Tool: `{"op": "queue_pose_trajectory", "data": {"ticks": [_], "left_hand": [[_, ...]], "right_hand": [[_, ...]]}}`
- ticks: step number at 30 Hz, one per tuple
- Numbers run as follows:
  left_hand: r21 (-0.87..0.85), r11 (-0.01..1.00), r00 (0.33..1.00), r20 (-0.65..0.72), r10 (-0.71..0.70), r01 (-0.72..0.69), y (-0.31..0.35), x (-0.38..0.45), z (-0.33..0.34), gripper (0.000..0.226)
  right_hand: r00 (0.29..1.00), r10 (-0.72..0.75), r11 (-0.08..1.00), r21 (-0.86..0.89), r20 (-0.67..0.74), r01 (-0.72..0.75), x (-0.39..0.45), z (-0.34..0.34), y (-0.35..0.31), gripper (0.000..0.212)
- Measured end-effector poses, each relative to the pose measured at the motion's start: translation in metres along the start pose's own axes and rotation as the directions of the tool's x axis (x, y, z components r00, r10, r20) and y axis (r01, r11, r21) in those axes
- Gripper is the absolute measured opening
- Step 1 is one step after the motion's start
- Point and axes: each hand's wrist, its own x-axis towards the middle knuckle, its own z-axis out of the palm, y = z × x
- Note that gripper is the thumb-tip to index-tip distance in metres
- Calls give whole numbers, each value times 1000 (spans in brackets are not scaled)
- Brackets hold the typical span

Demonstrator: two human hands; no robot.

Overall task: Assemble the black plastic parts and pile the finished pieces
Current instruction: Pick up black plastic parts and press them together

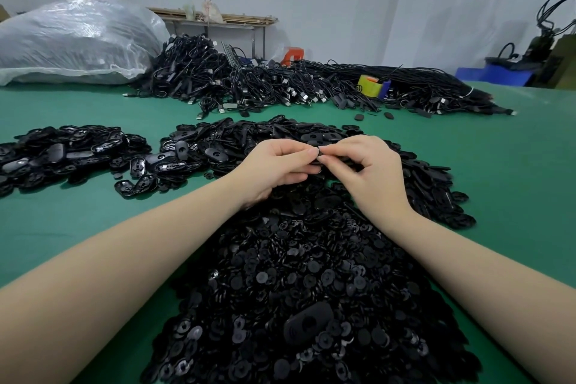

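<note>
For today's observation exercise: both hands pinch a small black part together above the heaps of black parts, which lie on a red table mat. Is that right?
Not quite. The head view shows the table mat is green, not red. The rest holds: the left hand and right hand pinch a small black part together above the heaps of black parts.

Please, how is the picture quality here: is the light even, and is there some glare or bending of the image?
Head view: soft, even light with faint shadows; glare on the plastic bag and glossy oval shells; wide-angle bending stretches the forearms and curves the green table; the small black part between both hands is hard to resolve.
</note>
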Motion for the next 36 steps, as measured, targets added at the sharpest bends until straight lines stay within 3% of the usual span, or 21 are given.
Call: {"op": "queue_pose_trajectory", "data": {"ticks": [5,12,18,26,36], "left_hand": [[-65,998,999,-40,5,-8,0,0,0,11],[-118,992,996,-80,28,-37,-2,3,-3,23],[-105,994,996,-87,32,-41,-5,4,-3,20],[-79,996,993,-111,30,-39,-5,5,-3,13],[-143,989,996,-83,31,-43,-5,4,-5,22]], "right_hand": [[997,37,998,-48,-60,-40,1,2,4,12],[968,238,962,156,-82,-224,1,3,7,10],[974,225,956,198,-27,-215,-1,6,3,12],[969,238,958,179,-59,-224,-1,6,5,11],[958,274,945,208,-84,-252,0,7,7,9]]}}
